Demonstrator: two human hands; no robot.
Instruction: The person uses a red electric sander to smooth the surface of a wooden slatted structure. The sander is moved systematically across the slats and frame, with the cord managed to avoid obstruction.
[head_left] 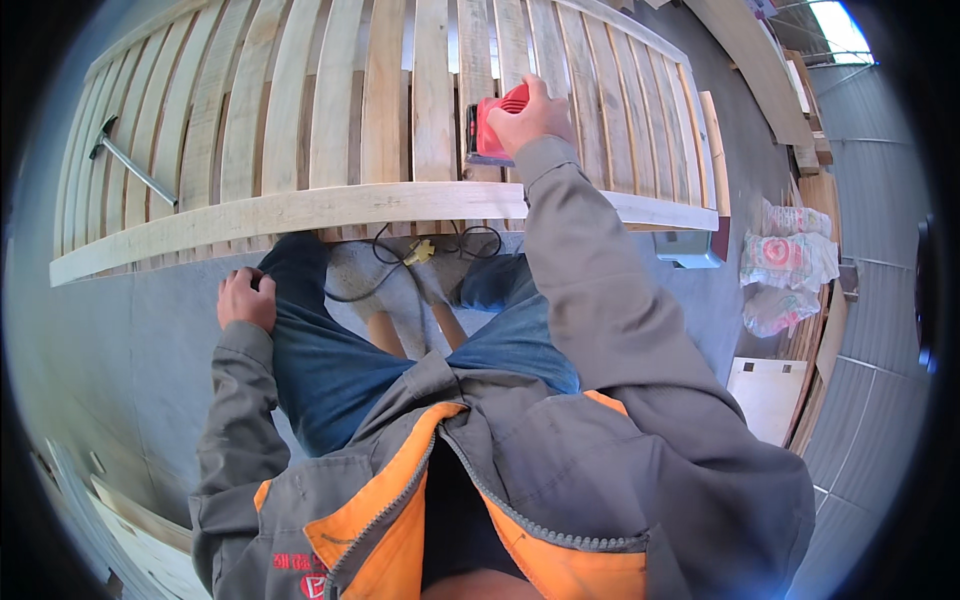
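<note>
My right hand (538, 118) is wrapped round the top of a red electric sander (494, 128), whose flat dark base rests on the slats of a wooden pallet-like frame (335, 145). A pale board (300, 208) runs along the frame's near edge, just below the sander. On my left thigh lies my left hand (246, 298), its fingers curled; whether anything is inside them is hidden. A hammer (137, 165) with a metal shaft lies across the slats at the left, out of reach of both hands.
Under the near board a black cable (350, 297) loops by a yellow plug-like piece (419, 251). A grey-blue box (688, 250) stands by the frame's right corner. Plastic bags (786, 260) and stacked boards (818, 350) line the corrugated wall at the right.
</note>
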